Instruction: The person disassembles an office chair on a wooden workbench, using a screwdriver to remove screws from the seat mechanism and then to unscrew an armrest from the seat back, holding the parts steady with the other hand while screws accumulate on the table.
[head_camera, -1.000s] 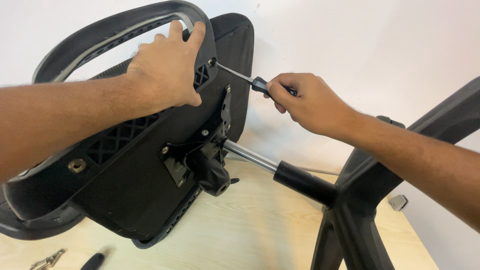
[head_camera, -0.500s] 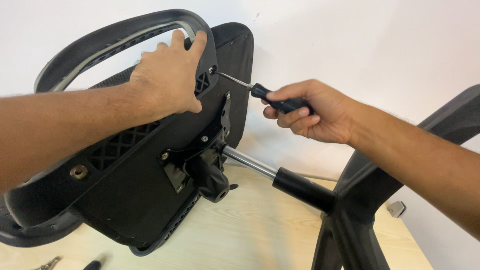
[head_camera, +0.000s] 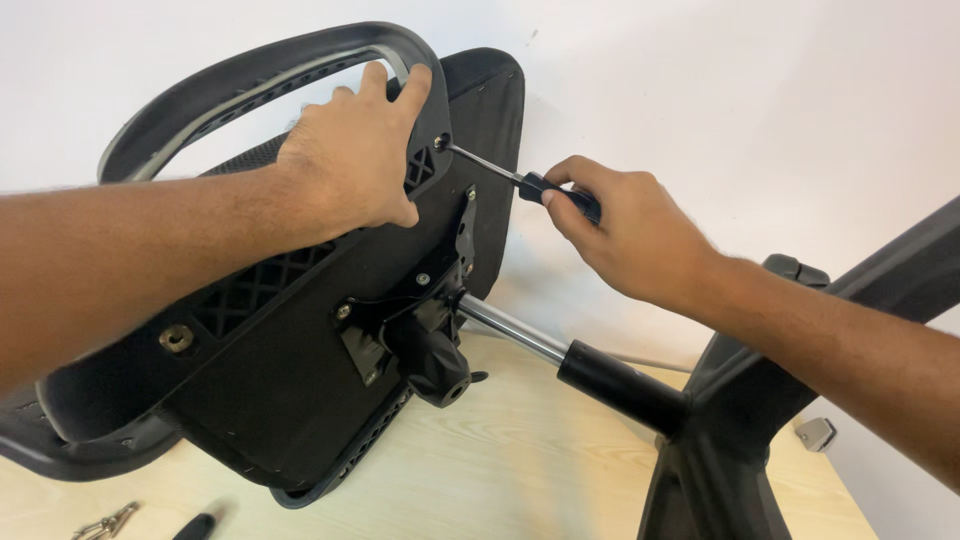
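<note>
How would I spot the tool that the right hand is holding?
Find the big black office chair lying tipped over on the pale wooden table. At its upper edge, beside the armrest, the right hand grips a screwdriver. It is the only thin metal rod with a black handle, its tip at a screw hole.

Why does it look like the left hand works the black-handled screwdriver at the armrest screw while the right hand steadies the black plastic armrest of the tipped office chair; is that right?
No, the hands are swapped. In the head view the right hand holds the black-handled screwdriver, and the left hand steadies the black plastic armrest.
</note>
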